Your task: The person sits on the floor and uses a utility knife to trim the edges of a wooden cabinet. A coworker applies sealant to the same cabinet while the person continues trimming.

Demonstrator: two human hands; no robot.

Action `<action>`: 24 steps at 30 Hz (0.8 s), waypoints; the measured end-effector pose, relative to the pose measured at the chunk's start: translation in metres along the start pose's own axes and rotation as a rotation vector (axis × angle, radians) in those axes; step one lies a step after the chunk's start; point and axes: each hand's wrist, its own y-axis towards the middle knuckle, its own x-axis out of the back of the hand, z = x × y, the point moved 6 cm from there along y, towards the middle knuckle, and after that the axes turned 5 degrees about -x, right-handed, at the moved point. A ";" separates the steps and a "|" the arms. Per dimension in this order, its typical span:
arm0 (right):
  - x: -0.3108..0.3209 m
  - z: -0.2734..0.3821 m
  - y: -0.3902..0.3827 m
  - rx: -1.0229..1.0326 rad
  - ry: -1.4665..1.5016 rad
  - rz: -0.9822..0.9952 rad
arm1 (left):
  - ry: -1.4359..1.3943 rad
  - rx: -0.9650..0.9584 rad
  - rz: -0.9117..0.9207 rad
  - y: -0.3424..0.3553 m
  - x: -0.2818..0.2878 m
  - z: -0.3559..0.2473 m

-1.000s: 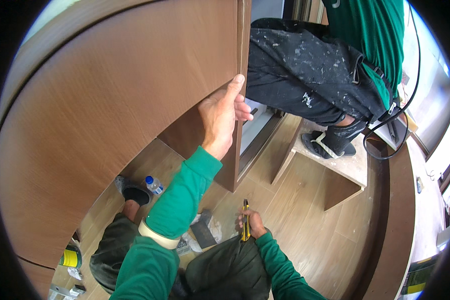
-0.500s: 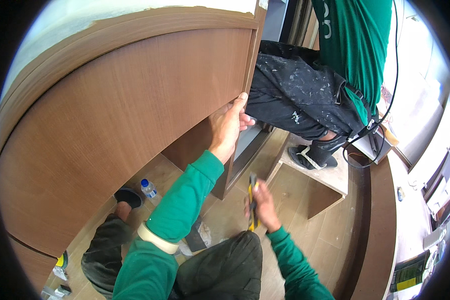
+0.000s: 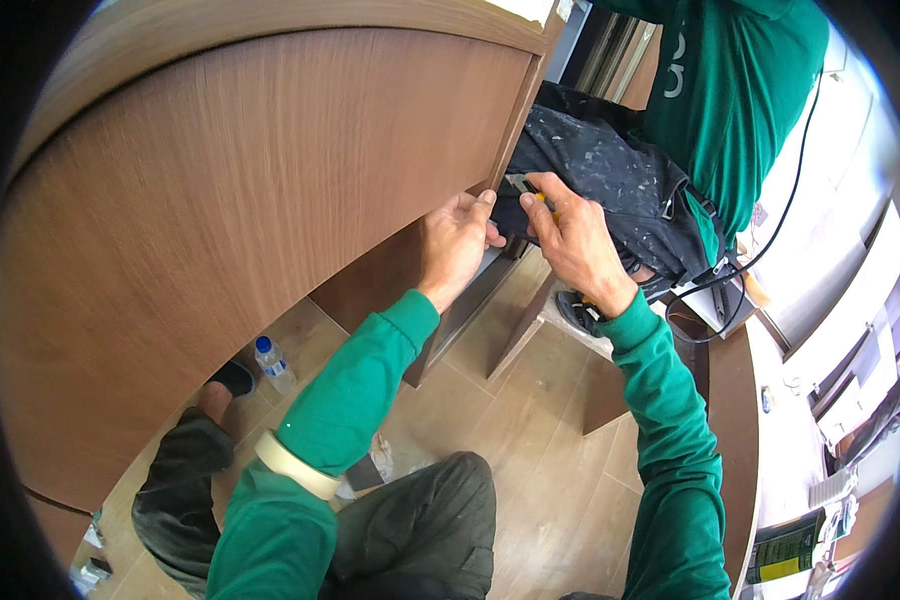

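My left hand (image 3: 455, 245) is closed at the lower right corner of a brown wood-grain panel (image 3: 270, 170), its thumb at the edge and its fingers curled beneath. Close beside it, my right hand (image 3: 577, 240) grips a yellow-and-black utility knife (image 3: 542, 199). The knife's metal tip points toward the upright wooden edge strip (image 3: 511, 130) just above my left thumb. Most of the handle is hidden inside my right hand. Around my left forearm sits a roll of cream masking tape (image 3: 297, 466).
A co-worker in a green shirt (image 3: 725, 110) and paint-spotted dark trousers (image 3: 595, 160) is right behind my hands, one foot on a low wooden stool (image 3: 515, 345). A black cable (image 3: 796, 190) hangs at the right. A water bottle (image 3: 273, 365) stands on the floor.
My right hand has risen with the utility knife from above my knee to the panel's corner, beside my left hand. My left hand stays at that corner.
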 end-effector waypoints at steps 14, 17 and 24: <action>-0.004 0.012 0.029 0.096 -0.297 0.087 | -0.013 -0.035 -0.004 0.006 -0.002 0.005; -0.007 0.012 0.027 0.131 -0.321 0.063 | -0.022 -0.035 0.000 0.006 -0.002 0.006; -0.010 0.011 0.026 0.065 -0.288 0.081 | -0.021 -0.014 -0.011 0.005 -0.002 0.005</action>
